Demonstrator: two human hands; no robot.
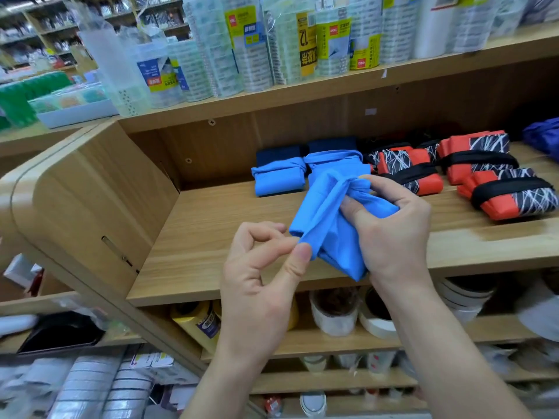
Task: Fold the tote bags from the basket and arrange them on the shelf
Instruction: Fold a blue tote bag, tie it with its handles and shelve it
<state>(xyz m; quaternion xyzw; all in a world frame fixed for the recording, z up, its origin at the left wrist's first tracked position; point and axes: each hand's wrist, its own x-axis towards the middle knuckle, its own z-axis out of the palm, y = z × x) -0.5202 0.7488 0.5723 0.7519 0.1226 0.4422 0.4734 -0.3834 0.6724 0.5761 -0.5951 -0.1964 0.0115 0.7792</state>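
Head view: the right hand (393, 237) gripped a folded blue bag (326, 219) at frame centre, fingers curled round its upper end, over the front part of the shelf (211, 231). The left hand (260, 276), lower centre, pinched the strap (314, 234) of that bag between thumb and forefinger at the bundle's lower left corner. Two bound blue bags (278, 181) lay behind it on the shelf, side by side; red-black bags (481, 173) lay to their right. Tape rolls (257, 46) stood on the board above, upper frame.
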